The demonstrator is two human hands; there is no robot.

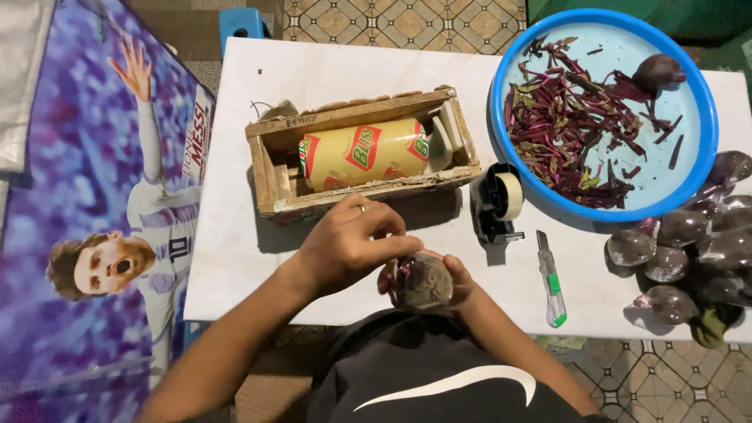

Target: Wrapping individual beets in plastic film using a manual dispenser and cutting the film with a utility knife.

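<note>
Both hands closed round wrapped beet

The wooden box looked rough and unfinished, its edges chipped, and the yellow roll inside it had a glossy plastic sheen. The white table was smooth and matt, while the blue basin was smooth, shiny plastic. The wrapped beets glistened under clear film, and the one held in both hands looked dull and rough.
</note>
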